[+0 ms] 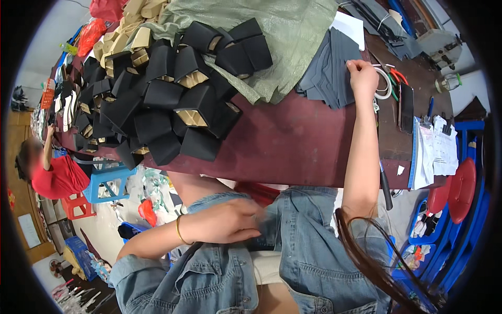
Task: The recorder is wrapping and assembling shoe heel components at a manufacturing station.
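My right hand [363,81] reaches to a stack of grey fabric pieces [328,73] on the right of the table. Its thumb and fingertips are pinched together at the stack's right edge, on a grey piece. My left hand [232,221] is over my lap, below the table edge, palm turned down. Its fingers are curled but blurred, and nothing shows in them. To the left lies a large pile of black fabric-covered blocks [163,94] with beige undersides. Behind them are uncovered beige blocks [121,39].
A green woven sheet [282,36] spreads across the back of the maroon table [293,141]. By my right hand lie a white ring [384,83], orange-handled scissors [400,76], a phone [406,110] and papers [444,152]. Far left, a person in red [60,175] sits near a blue stool [109,183].
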`<action>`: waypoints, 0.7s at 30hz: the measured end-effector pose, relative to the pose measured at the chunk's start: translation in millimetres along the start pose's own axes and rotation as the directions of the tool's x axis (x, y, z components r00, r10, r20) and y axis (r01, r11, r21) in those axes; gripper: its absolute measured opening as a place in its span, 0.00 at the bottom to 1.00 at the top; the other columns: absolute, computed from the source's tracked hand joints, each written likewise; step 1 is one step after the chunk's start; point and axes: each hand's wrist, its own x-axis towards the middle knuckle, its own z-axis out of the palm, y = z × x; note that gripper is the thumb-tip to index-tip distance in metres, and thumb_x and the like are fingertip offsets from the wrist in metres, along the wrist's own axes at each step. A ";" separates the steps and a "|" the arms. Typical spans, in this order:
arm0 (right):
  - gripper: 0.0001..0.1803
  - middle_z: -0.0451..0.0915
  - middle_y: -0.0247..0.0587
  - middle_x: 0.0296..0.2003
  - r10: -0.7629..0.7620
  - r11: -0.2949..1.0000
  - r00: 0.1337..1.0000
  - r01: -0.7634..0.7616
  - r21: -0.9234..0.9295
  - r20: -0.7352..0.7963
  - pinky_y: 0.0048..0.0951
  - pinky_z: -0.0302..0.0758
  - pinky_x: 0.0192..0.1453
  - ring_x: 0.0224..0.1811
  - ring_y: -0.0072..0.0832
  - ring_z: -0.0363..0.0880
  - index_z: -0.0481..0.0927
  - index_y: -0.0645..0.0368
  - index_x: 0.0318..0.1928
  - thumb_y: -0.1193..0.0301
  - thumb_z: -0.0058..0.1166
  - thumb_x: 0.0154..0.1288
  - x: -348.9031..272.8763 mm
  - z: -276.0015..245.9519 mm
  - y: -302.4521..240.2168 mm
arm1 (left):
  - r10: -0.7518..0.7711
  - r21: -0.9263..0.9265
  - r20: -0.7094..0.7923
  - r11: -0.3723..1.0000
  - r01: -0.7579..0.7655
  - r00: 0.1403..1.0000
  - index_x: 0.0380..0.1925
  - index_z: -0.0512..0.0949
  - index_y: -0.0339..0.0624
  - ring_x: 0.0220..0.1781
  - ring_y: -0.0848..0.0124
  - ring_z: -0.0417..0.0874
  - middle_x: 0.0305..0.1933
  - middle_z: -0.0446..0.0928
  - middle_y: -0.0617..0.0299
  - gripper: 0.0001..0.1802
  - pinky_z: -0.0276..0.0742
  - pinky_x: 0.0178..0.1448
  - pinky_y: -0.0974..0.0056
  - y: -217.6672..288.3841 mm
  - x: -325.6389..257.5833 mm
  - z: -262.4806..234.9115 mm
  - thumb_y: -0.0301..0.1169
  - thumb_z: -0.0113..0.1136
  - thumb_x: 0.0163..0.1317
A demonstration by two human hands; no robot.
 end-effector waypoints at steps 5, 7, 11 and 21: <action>0.12 0.79 0.45 0.31 -0.073 0.988 0.996 0.065 0.141 0.048 0.38 0.73 0.41 0.35 0.42 0.80 0.84 0.58 0.31 0.62 0.63 0.55 0.5 -4.1 -3.8 | 0.181 0.334 -0.226 0.937 -0.098 0.957 0.41 0.78 0.40 0.50 0.62 0.78 0.46 0.76 0.54 0.16 0.65 0.64 0.48 32.2 39.8 -38.0 0.36 0.62 0.55; 0.11 0.79 0.45 0.30 -0.067 0.986 0.996 0.058 0.156 0.052 0.38 0.72 0.41 0.34 0.43 0.79 0.83 0.59 0.30 0.64 0.61 0.56 -3.5 -8.0 -10.8 | 0.224 0.444 -0.178 0.887 -0.124 0.958 0.42 0.78 0.40 0.50 0.65 0.79 0.45 0.77 0.56 0.15 0.63 0.65 0.49 39.1 55.4 -48.9 0.34 0.60 0.56; 0.10 0.78 0.46 0.29 -0.193 0.966 0.980 0.197 0.166 -0.043 0.39 0.72 0.40 0.34 0.44 0.78 0.80 0.61 0.30 0.66 0.59 0.57 -4.0 -6.8 -11.3 | 0.513 0.788 -0.241 0.599 -0.142 0.824 0.45 0.79 0.44 0.45 0.68 0.82 0.40 0.80 0.63 0.17 0.61 0.66 0.46 23.3 83.0 -74.3 0.34 0.61 0.54; 0.08 0.80 0.46 0.26 -0.207 0.977 0.958 0.211 0.000 0.201 0.41 0.75 0.38 0.32 0.47 0.80 0.82 0.58 0.32 0.67 0.55 0.58 -2.6 -26.2 -34.0 | 0.550 0.855 -0.216 0.505 -0.115 0.807 0.36 0.77 0.45 0.45 0.70 0.77 0.39 0.76 0.67 0.11 0.67 0.59 0.56 16.5 125.0 -102.4 0.31 0.63 0.52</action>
